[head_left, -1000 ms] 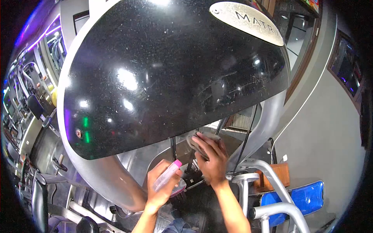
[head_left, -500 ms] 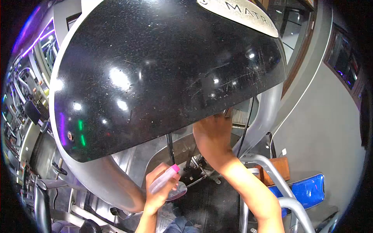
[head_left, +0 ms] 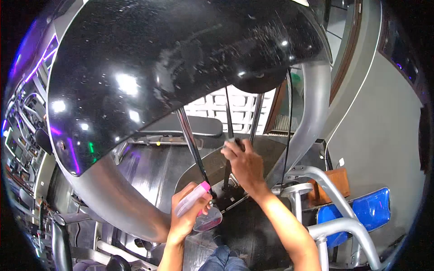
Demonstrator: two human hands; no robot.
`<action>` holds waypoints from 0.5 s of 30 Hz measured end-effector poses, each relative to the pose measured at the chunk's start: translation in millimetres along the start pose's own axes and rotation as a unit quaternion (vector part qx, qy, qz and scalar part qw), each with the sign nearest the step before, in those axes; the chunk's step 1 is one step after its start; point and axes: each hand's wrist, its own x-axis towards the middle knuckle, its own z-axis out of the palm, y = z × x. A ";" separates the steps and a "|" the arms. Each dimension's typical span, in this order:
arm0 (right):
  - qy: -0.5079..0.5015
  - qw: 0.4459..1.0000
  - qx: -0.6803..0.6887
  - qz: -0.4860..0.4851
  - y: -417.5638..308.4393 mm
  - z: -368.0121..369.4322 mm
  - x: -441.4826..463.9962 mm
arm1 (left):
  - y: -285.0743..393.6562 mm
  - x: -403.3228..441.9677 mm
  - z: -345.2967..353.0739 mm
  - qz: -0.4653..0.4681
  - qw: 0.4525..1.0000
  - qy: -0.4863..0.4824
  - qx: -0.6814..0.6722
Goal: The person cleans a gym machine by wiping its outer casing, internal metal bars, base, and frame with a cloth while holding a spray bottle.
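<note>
My left hand [head_left: 184,213] is closed around a spray bottle [head_left: 209,220] with a clear body and a pink-tipped white spray head. Above it, my right hand [head_left: 244,161] has its fingers curled in, with something small and dark between them that I cannot make out. That hand is at the black cable [head_left: 228,113] hanging under the machine's glossy black cover [head_left: 190,58]; whether it grips the cable is unclear. Smeary marks and white specks show on the cover. A shiny metal rod [head_left: 192,140] slopes down between the two hands.
Thick grey frame tubes [head_left: 126,203] curve down on both sides of the cover. At the right stand a blue padded seat [head_left: 370,210], bent grey bars [head_left: 334,194] and a brown wooden box [head_left: 332,185] near the wall. Other gym machines fill the left edge.
My right hand has come down and out from under the black cover. The view has shifted, showing more beneath the cover. My left hand still holds the spray bottle.
</note>
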 end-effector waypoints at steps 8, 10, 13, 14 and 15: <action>0.200 0.973 0.071 -0.090 -9.7 4.7 14.1 | -40.8 4.2 3.1 -0.014 0.999 0.026 0.014; 0.194 0.978 0.064 -0.028 -10.5 21.1 5.0 | -53.5 1.8 2.0 -0.027 0.999 0.011 0.024; 0.135 0.988 0.074 0.023 -4.7 52.1 -20.7 | -65.8 -4.5 -1.5 -0.039 0.998 0.026 0.030; 0.108 0.990 0.076 0.045 -3.1 67.3 -32.4 | -68.3 -8.3 -3.0 -0.050 0.997 0.036 0.050; 0.098 0.992 0.066 0.045 -0.8 83.0 -44.7 | -71.0 -10.2 -3.5 -0.058 0.996 0.038 0.061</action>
